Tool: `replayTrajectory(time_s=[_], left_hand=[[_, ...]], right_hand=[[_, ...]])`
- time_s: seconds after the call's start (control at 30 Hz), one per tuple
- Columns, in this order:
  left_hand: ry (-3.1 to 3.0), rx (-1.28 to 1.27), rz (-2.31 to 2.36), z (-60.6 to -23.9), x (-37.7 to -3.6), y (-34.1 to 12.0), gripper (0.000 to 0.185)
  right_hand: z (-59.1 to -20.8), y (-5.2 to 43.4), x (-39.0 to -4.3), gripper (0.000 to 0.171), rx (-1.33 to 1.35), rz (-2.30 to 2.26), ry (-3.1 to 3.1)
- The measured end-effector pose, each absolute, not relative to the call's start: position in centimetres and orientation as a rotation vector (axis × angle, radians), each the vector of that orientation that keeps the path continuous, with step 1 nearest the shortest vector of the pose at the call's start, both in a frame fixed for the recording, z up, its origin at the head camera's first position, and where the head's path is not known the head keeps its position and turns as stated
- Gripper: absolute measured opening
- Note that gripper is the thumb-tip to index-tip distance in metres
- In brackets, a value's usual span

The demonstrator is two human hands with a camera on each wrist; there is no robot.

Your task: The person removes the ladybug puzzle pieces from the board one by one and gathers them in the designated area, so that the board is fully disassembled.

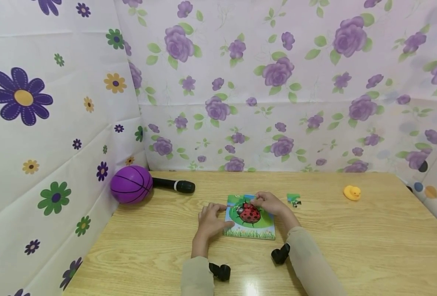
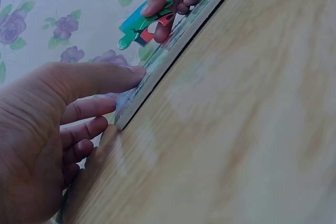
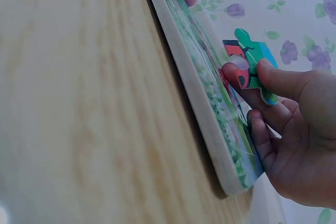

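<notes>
wooden table (image 1: 352,246) walled by floral cloth (image 1: 277,82); right grip (image 1: 268,203) pinching puzzle piece (image 3: 251,61), left grip (image 1: 209,220) flat-fingered

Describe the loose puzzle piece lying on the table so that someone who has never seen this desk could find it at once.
Start at the wooden table and find the ladybird puzzle board near its middle, under both hands. Just right of the board, beyond the right hand, lies the loose piece. It is small, flat and mostly green, unlike the yellow duck further right, and nobody is touching it.

no readable text, labels, brands or numbers on anything in view
</notes>
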State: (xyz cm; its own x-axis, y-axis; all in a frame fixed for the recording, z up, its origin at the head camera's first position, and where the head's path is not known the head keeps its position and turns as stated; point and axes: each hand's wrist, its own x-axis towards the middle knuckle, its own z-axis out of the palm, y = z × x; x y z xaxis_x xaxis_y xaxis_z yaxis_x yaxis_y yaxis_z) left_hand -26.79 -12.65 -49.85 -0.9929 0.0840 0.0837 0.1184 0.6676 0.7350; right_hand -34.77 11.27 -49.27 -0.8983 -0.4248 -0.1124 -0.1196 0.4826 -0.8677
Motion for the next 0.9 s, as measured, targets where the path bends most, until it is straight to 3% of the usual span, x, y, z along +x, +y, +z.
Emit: replayTrajectory(time_s=[0.9], left_hand=[[-2.81,-0.179,-1.261,-49.98,-26.73,-12.66,0.054]], right_hand=[[-49.22,11.81,-34.27,0.023,-0.395,-1.577,2.394]])
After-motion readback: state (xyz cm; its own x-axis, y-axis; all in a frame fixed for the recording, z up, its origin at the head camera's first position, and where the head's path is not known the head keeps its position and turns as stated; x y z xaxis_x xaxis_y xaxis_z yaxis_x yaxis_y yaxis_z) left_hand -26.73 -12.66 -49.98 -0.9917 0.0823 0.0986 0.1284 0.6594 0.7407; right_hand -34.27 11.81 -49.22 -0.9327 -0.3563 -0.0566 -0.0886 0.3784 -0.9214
